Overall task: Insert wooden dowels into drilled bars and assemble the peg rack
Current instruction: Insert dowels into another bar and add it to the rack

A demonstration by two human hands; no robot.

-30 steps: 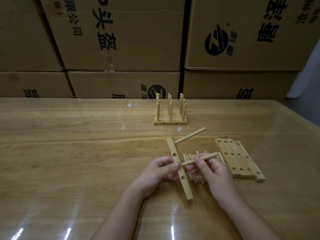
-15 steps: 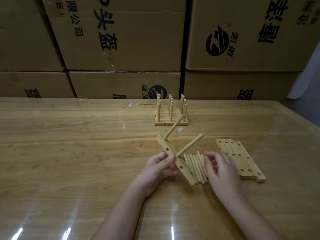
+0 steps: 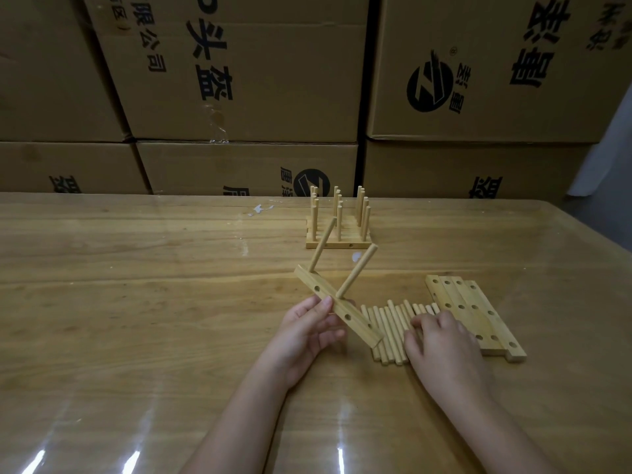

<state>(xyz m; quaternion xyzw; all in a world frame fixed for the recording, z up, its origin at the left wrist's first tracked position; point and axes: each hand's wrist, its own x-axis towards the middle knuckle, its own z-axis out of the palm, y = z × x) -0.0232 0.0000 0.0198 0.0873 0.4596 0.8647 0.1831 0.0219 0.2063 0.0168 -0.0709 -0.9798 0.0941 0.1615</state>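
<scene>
1. My left hand [image 3: 304, 333] grips the bar [image 3: 337, 307] near its middle, fingertips pinched on its edges. The bar is tilted above the table [image 3: 136, 302], with its far end raised to the left and its near end low by the loose dowels [image 3: 390, 330].
2. Two dowels are set in the bar: the end dowel [image 3: 323, 244] at the raised end and the middle dowel [image 3: 357, 271] just beside my fingertips. Both lean away from me and to the right. Three more holes show along the bar's face.
3. My right hand [image 3: 441, 343] lies on the loose dowels, fingers bent down onto them. I cannot tell whether they have pinched one.
4. The loose dowels lie side by side in a row on the table, between the bar's near end and the spare bars [image 3: 472, 313].
5. The spare bars lie flat, edge to edge, just right of that row, drilled faces up.
6. Farther back stands a rack [image 3: 338, 227], its pegs upright in three rows.
7. Printed cardboard boxes [image 3: 239, 80] are stacked behind the table's far edge.
</scene>
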